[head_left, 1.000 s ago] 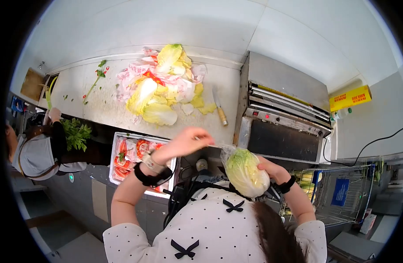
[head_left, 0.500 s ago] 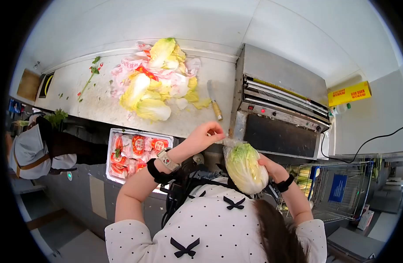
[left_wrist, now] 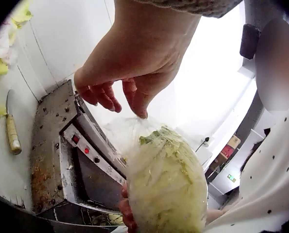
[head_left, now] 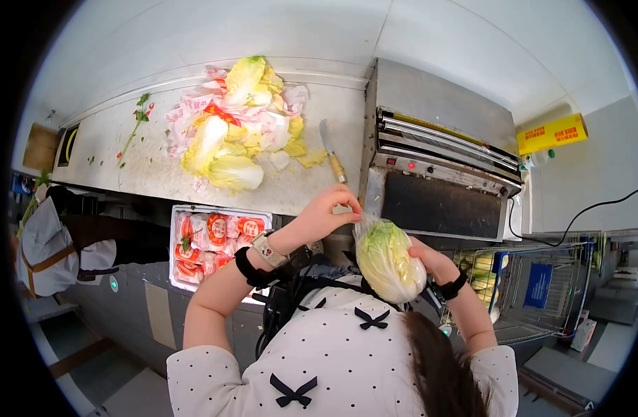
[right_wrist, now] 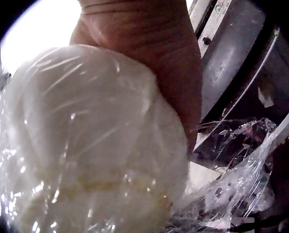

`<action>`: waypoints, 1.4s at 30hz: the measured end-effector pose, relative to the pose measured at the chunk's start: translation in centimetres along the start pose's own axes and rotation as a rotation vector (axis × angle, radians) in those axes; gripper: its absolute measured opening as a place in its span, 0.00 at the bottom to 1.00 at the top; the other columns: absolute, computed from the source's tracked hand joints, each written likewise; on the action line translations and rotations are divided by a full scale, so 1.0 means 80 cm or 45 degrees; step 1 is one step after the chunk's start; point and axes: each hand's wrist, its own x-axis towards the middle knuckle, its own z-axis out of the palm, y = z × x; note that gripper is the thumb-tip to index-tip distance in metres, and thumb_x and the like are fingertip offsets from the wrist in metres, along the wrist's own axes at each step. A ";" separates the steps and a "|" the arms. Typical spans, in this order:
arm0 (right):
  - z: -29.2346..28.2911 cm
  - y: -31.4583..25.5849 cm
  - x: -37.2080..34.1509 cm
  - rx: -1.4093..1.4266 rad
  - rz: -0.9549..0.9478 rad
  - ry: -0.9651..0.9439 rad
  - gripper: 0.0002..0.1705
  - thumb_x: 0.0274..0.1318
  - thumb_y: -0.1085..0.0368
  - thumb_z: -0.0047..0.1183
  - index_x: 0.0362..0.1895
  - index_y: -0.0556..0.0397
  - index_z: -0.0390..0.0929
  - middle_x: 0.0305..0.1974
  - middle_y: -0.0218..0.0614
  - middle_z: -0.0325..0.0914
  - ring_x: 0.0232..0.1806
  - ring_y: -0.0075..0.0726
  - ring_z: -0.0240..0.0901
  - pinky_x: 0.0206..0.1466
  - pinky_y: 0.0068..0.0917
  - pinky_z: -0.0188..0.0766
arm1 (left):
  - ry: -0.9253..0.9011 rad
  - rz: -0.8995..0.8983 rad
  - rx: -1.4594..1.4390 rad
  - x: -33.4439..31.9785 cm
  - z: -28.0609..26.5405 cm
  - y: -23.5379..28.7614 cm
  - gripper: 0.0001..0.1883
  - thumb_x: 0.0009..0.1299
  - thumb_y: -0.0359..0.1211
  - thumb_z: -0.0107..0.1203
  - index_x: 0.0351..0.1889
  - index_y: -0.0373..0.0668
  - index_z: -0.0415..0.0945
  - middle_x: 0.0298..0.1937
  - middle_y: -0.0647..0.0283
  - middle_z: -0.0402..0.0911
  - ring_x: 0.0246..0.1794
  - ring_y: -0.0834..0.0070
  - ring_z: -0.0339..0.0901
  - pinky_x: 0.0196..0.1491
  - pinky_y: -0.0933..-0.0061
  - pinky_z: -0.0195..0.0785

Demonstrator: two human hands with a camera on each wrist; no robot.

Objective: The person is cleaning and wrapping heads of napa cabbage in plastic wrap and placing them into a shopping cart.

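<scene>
A napa cabbage [head_left: 392, 264] in clear plastic wrap is held in front of the body, its leafy green end toward the counter. My right hand [head_left: 433, 263] grips it from the side, with the palm against the pale base in the right wrist view. At the leafy end, my left hand [head_left: 327, 212] pinches the loose plastic wrap [left_wrist: 127, 128] with thumb and fingertips. The other fingers curl free above it. More crumpled wrap [right_wrist: 241, 187] hangs beside the cabbage in the right wrist view.
A wrapping machine [head_left: 440, 167] stands on the counter at right. Left of it lie a knife [head_left: 333, 153] and loose cabbage leaves [head_left: 232, 170] on printed plastic. A white crate [head_left: 171, 243] of red-printed packages sits below the counter. A cart [head_left: 541, 316] stands right; another person [head_left: 51, 243] is left.
My left hand has moved right, up to the cabbage's leafy end, its fingers more bent. The right hand keeps its hold. The person at left has moved farther left. The head view has shifted slightly.
</scene>
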 end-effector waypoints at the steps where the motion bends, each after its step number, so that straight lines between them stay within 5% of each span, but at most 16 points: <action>1: -0.002 0.000 0.000 -0.001 0.012 0.014 0.47 0.43 0.47 0.61 0.61 0.62 0.56 0.55 0.40 0.68 0.53 0.30 0.68 0.57 0.27 0.65 | 0.033 0.039 -0.041 0.000 -0.001 0.002 0.05 0.58 0.30 0.58 0.30 0.42 0.75 0.36 0.64 0.73 0.40 0.73 0.68 0.45 0.74 0.62; 8: 0.005 -0.009 0.000 -0.035 -0.022 -0.028 0.50 0.41 0.46 0.62 0.62 0.62 0.54 0.56 0.41 0.67 0.55 0.30 0.66 0.57 0.26 0.64 | -0.140 0.150 -0.283 -0.006 -0.019 0.008 0.04 0.65 0.27 0.49 0.36 0.39 0.68 0.35 0.65 0.71 0.38 0.78 0.67 0.46 0.77 0.61; 11: 0.005 -0.012 0.003 -0.058 -0.006 -0.018 0.51 0.41 0.46 0.62 0.62 0.62 0.54 0.55 0.41 0.67 0.55 0.29 0.66 0.57 0.26 0.64 | -0.289 -0.049 -0.323 -0.009 -0.028 0.013 0.02 0.68 0.26 0.45 0.37 0.38 0.64 0.37 0.64 0.71 0.42 0.78 0.67 0.48 0.77 0.60; 17: 0.005 -0.016 0.007 -0.068 0.049 -0.035 0.52 0.40 0.46 0.62 0.63 0.62 0.52 0.56 0.40 0.66 0.55 0.29 0.66 0.58 0.26 0.64 | -0.344 -0.289 -0.278 -0.007 -0.027 0.011 0.06 0.69 0.30 0.47 0.37 0.37 0.66 0.32 0.66 0.73 0.35 0.80 0.70 0.42 0.77 0.64; 23: 0.015 -0.024 0.014 -0.124 0.078 -0.050 0.51 0.40 0.48 0.62 0.63 0.61 0.53 0.56 0.40 0.65 0.56 0.30 0.65 0.59 0.27 0.62 | -0.511 -0.449 0.404 0.008 -0.041 0.044 0.21 0.68 0.46 0.46 0.26 0.37 0.77 0.23 0.62 0.78 0.24 0.73 0.73 0.33 0.73 0.66; 32: 0.010 -0.023 0.022 -0.206 0.103 -0.084 0.52 0.40 0.46 0.63 0.63 0.60 0.54 0.56 0.40 0.65 0.55 0.29 0.65 0.59 0.27 0.62 | -0.584 -0.190 0.854 0.004 -0.053 0.056 0.20 0.64 0.47 0.51 0.23 0.40 0.77 0.18 0.58 0.75 0.20 0.68 0.72 0.28 0.69 0.63; 35: 0.017 -0.030 0.020 -0.192 0.102 -0.093 0.53 0.38 0.46 0.64 0.63 0.60 0.54 0.56 0.39 0.65 0.56 0.29 0.64 0.59 0.27 0.62 | -0.748 -0.229 0.446 0.004 -0.064 0.060 0.16 0.65 0.44 0.52 0.27 0.40 0.75 0.20 0.62 0.75 0.21 0.73 0.70 0.27 0.71 0.62; 38: 0.020 -0.030 0.016 -0.171 0.095 -0.051 0.54 0.37 0.45 0.65 0.63 0.60 0.53 0.56 0.39 0.65 0.56 0.29 0.64 0.60 0.27 0.61 | -0.586 -0.139 0.070 0.001 -0.059 0.034 0.13 0.63 0.41 0.55 0.30 0.40 0.74 0.22 0.66 0.74 0.21 0.80 0.66 0.26 0.74 0.59; 42: 0.023 -0.033 0.014 -0.235 0.065 -0.065 0.54 0.36 0.45 0.65 0.63 0.60 0.54 0.57 0.38 0.65 0.57 0.29 0.63 0.60 0.27 0.60 | -0.511 -0.193 0.037 -0.004 -0.052 0.036 0.15 0.60 0.37 0.60 0.24 0.39 0.66 0.19 0.70 0.65 0.21 0.84 0.57 0.24 0.78 0.53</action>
